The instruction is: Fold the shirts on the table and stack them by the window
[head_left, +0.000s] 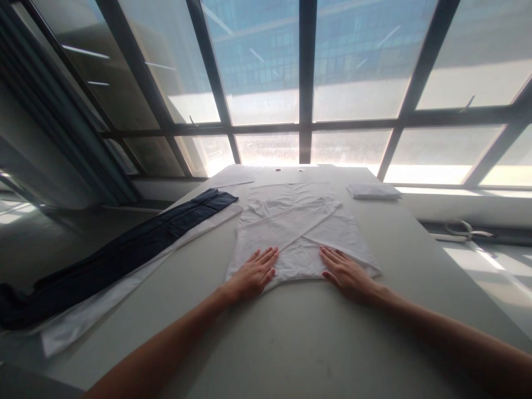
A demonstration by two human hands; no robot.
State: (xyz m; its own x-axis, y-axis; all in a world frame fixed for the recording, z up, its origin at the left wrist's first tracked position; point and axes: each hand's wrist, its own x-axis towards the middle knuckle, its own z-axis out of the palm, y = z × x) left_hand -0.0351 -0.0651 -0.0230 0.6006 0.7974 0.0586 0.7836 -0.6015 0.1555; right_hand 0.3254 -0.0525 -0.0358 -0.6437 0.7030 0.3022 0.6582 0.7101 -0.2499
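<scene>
Pressing flat, open left hand and right hand grip nothing; smooth white T-shirt evenly outward, I think, on the table.

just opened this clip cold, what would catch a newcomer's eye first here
First, the white t-shirt spread flat in the middle of the grey table, sleeves folded across it, with the left hand and right hand pressed flat on its near edge. Next, the dark trousers stretched along the table's left side on a white cloth. Behind, large windows fill the view, and a small folded white garment lies at far right.
</scene>
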